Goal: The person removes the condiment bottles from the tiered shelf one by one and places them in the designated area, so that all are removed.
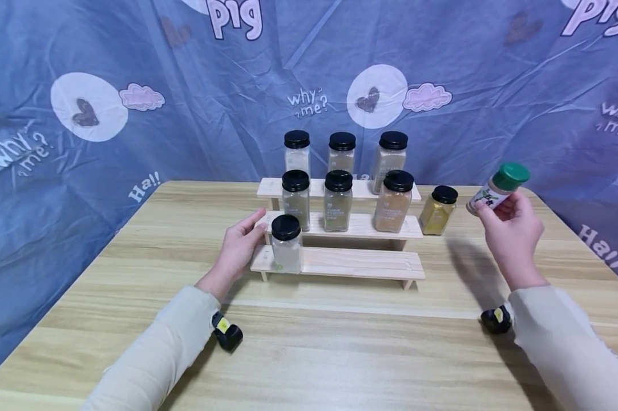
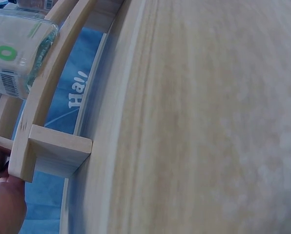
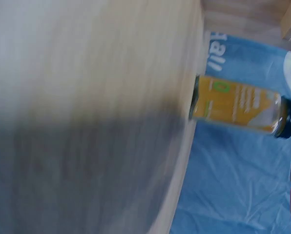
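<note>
My right hand (image 1: pixel 514 231) holds a small shaker bottle with a green cap (image 1: pixel 496 185), tilted above the table at the right; only a bit of its base shows in the right wrist view. My left hand (image 1: pixel 239 245) grips the left end of a three-tier wooden rack (image 1: pixel 360 262), its fingers (image 2: pixel 4 180) at a shelf end in the left wrist view. A black-capped jar of white powder (image 1: pixel 286 245) stands on the bottom tier, near that hand. A black-capped jar of yellow spice (image 1: pixel 439 211) stands on the table between the rack and my right hand.
The middle tier carries three black-capped jars, among them one of orange powder (image 1: pixel 393 202). Three more, including a brown one (image 1: pixel 390 162), stand on the top tier. Behind the wooden table (image 1: pixel 309 342) hangs a blue printed cloth (image 1: pixel 226 114).
</note>
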`<control>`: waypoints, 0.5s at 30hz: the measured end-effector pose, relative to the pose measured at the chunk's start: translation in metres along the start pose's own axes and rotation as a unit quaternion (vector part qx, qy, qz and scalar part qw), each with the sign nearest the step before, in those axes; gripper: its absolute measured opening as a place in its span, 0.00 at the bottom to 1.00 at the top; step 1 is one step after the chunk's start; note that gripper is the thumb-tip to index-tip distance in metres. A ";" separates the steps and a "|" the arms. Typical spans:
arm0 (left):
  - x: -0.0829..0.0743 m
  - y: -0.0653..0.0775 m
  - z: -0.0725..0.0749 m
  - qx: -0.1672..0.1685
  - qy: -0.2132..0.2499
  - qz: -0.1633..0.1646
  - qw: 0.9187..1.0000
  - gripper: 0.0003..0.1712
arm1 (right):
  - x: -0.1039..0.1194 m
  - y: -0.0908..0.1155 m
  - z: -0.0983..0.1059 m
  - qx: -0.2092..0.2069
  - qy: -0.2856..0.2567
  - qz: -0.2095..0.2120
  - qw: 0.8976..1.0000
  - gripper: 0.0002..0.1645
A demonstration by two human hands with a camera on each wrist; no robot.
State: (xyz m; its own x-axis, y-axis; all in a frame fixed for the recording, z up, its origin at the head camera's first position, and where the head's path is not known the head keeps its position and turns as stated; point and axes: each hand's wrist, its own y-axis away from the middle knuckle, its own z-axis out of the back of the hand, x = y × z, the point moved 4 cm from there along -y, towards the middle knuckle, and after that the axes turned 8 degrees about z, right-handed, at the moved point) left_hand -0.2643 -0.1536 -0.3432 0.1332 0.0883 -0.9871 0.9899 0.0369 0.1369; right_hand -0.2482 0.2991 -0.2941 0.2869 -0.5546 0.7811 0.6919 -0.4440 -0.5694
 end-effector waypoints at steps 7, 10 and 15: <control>0.000 0.000 0.000 0.000 0.001 0.000 1.000 0.27 | -0.012 -0.011 -0.002 0.057 0.065 -0.027 0.996 0.12; 0.000 -0.001 -0.001 0.002 0.001 -0.001 1.000 0.27 | -0.018 -0.016 -0.002 0.079 0.089 -0.036 0.992 0.11; 0.001 -0.001 0.000 0.000 -0.002 0.000 1.000 0.27 | -0.027 -0.023 -0.005 0.124 0.117 -0.021 0.985 0.14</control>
State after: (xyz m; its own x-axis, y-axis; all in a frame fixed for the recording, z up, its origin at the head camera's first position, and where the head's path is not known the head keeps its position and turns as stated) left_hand -0.2654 -0.1536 -0.3439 0.1331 0.0841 -0.9875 0.9900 0.0360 0.1365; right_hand -0.2752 0.3202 -0.3033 0.1138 -0.7001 0.7049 0.8486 -0.3005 -0.4354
